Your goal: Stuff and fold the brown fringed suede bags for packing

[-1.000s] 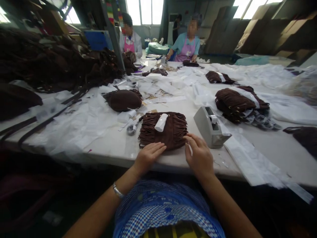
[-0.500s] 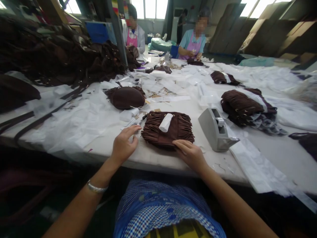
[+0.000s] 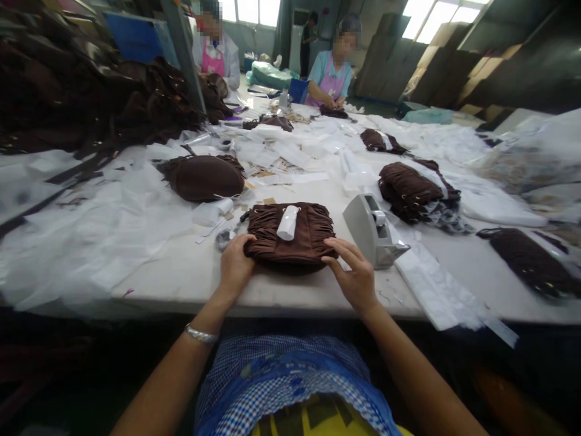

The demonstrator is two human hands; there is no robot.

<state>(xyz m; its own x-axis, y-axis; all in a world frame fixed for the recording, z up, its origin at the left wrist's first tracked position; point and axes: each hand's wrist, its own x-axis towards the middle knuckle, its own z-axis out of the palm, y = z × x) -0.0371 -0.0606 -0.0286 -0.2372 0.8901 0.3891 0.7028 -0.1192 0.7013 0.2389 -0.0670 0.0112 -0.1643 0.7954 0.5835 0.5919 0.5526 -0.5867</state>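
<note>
A dark brown fringed bag (image 3: 299,245) lies on the white table directly before me. On its upper face rests a small white roll (image 3: 287,223), perhaps wrapped paper. My left hand (image 3: 236,263) grips the bag's left side, its fingers partly hidden by the fringe. At the right front corner, the thumb and fingers of my right hand (image 3: 354,272) pinch the bag's edge. A grey tape dispenser (image 3: 379,236) stands just beyond my right hand.
Another brown bag (image 3: 204,177) sits to the left among crumpled white sheets (image 3: 104,224). Wrapped fringed bags (image 3: 411,191) lie on the right. A dark heap (image 3: 91,91) fills the far left. Two people in pink aprons work across the table (image 3: 267,297).
My left hand has come in from beside the bag and taken hold of its left side. My right hand has shifted from the front edge to the right corner. The view has swung rightward.
</note>
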